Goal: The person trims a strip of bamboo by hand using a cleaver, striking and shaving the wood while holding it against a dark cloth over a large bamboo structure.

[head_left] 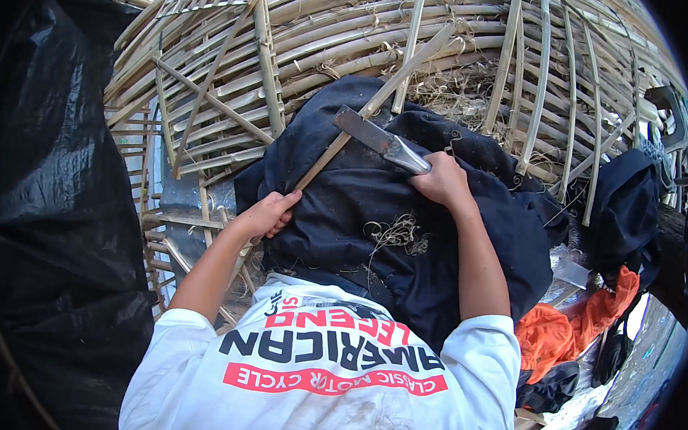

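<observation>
My left hand is closed around the near end of a long bamboo strip, which slants up and away to the right. In my right hand is the metal handle of a broad-bladed knife, its blade dark and worn. The blade lies across the strip around its middle and appears to touch it. Dark cloth covers my lap beneath both hands. A small tangle of curled bamboo shavings rests on that cloth.
Rows of split bamboo slats fill the far side, with loose shavings among them. A black plastic sheet hangs at the left. Orange cloth lies at the right, near a dark cloth bundle.
</observation>
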### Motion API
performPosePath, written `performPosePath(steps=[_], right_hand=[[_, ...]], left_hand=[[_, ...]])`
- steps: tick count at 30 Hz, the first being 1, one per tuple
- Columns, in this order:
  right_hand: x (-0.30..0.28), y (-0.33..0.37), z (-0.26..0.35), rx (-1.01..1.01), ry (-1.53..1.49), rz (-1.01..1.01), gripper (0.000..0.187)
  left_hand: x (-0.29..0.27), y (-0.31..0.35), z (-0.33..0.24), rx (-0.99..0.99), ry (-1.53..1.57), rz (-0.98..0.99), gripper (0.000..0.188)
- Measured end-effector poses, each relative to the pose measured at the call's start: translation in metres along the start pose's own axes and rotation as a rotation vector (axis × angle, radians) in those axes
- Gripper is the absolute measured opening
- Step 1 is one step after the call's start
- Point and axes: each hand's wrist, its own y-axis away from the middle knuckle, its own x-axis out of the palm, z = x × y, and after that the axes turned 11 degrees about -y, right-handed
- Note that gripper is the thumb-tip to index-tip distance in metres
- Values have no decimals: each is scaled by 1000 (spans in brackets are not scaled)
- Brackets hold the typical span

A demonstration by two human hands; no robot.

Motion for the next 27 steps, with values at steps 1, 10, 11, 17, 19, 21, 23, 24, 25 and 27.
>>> performPosePath(steps=[1,10,11,17,19,21,23,24,25,27], right_hand=[[3,3,0,0,38,-95,31],[21,-15,-5,-116,143,-485,20],[18,-12,-5,-141,105,-361,20],[11,1,14,-73,196,48,31],[10,-3,14,-43,135,67,31],[5,-7,13,7,81,82,30],[-3,-6,19,66,-58,55,29],[-4,-6,20,48,-8,17,27],[-3,-7,20,53,27,-23,27],[9,-10,15,63,64,-63,26]], left_hand=[[0,-1,1,12,-5,9,60],[-5,-17,15,2,158,255,63],[-5,-17,14,11,155,247,63],[1,-18,11,102,38,137,65],[1,-18,11,114,-34,58,65],[3,-17,12,145,-38,64,65],[3,-14,8,179,-43,57,66],[4,-13,6,155,-55,42,65],[5,-13,3,137,-68,30,65],[4,-14,1,125,-54,54,65]])
